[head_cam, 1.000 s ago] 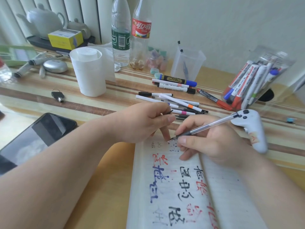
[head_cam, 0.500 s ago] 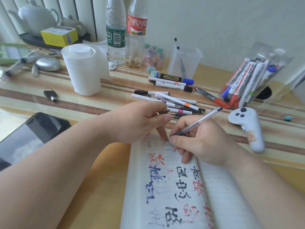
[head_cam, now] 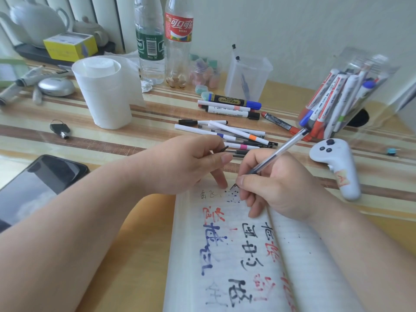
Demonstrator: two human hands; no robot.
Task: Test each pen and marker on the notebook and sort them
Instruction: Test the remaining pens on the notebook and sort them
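Your right hand (head_cam: 276,188), pinching the pen (head_cam: 279,152), has tipped it steeper onto the dots (head_cam: 233,195) at the top edge of the notebook (head_cam: 225,255), while your left hand (head_cam: 186,163) pinches what looks like its cap (head_cam: 223,149), so this pen's test is underway.

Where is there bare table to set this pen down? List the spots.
Bare striped table lies between the white roll, the key and the loose pens, and right of the controller. Crowded: from the loose pens to the marker jar.
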